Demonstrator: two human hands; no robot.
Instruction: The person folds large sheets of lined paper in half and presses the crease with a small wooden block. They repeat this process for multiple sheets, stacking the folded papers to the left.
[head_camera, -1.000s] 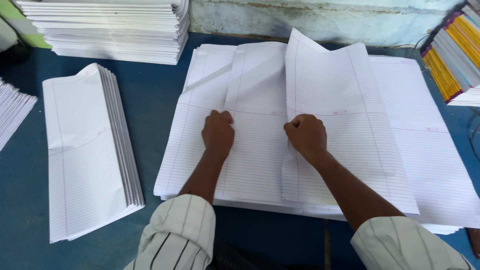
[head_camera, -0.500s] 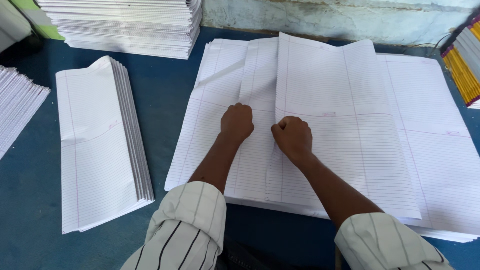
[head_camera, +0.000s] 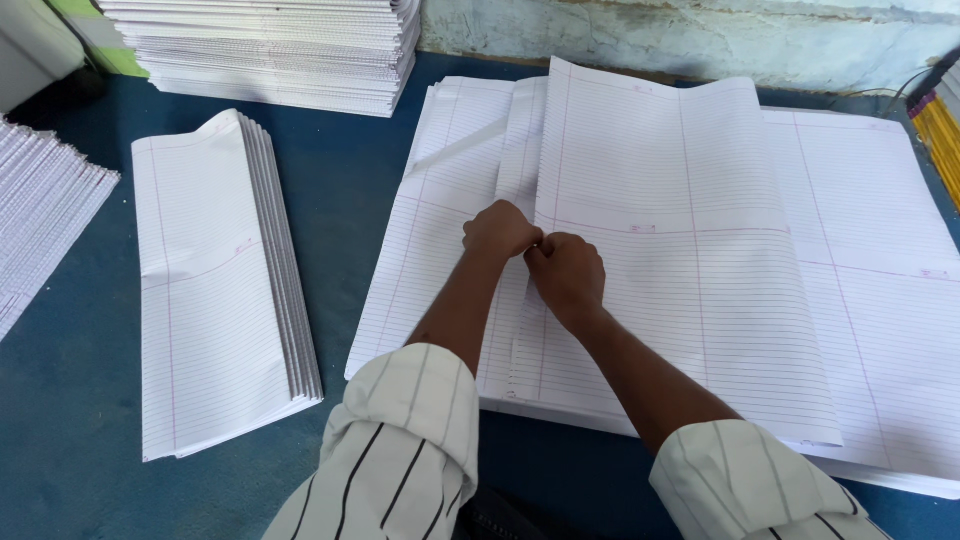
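Note:
A wide stack of large white ruled sheets (head_camera: 870, 300) lies on the blue table (head_camera: 90, 420). Its upper sheets are being folded: a raised fold of sheets (head_camera: 660, 180) stands up at the middle, leaning right. My left hand (head_camera: 500, 230) and my right hand (head_camera: 568, 275) are side by side, knuckles up, touching each other, with fingers pinched on the left edge of the folded sheets. Both sleeves are striped and rolled up.
A pile of folded ruled sheets (head_camera: 215, 290) lies to the left. Another tall stack of folded paper (head_camera: 280, 50) sits at the back left, fanned sheets (head_camera: 40, 220) at the far left edge, and coloured book spines (head_camera: 940, 130) at the right edge.
My hands have come together from apart. The two raised flaps have merged into one fold over the middle of the stack, and the view has shifted closer.

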